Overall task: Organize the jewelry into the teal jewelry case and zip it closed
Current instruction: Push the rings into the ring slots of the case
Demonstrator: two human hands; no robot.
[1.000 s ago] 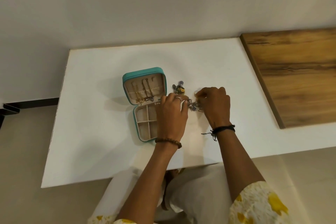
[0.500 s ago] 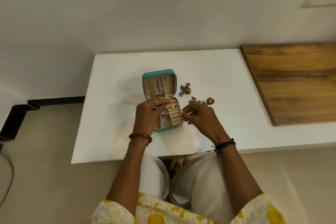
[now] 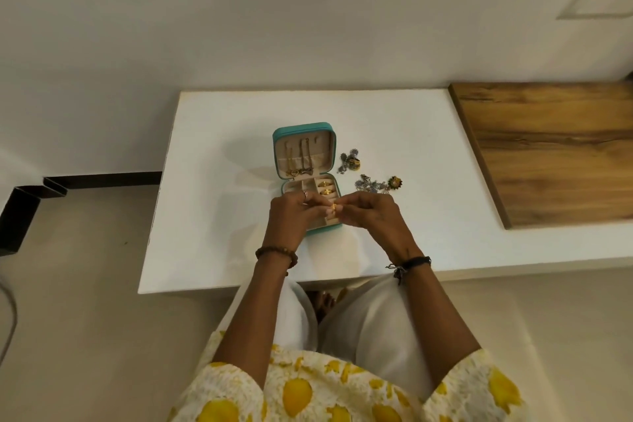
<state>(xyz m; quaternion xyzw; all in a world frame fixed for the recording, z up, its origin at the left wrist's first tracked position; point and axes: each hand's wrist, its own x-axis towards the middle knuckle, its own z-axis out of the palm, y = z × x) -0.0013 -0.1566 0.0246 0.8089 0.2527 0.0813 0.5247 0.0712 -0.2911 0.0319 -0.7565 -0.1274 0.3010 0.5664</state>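
- The left hand (image 3: 293, 219) and right hand (image 3: 371, 216) meet fingertip to fingertip over the near half of the teal jewelry case (image 3: 305, 161), both pinching one small gold piece (image 3: 334, 207) between them
- The case lies open on the white table (image 3: 394, 134), roughly mid-table and well clear of its edges, lid half toward the wall, tray half under the hands
- Just right of the case sit two loose clusters of jewelry: one by the lid (image 3: 350, 161), one (image 3: 378, 184) just beyond the right hand's knuckles
- Bare tabletop lies left of the case; a wooden slab (image 3: 555, 147) lies along the table's right side
- The beige-lined lid holds hanging chains (image 3: 303, 159); gold rings (image 3: 326, 188) sit in the tray's right-hand slots
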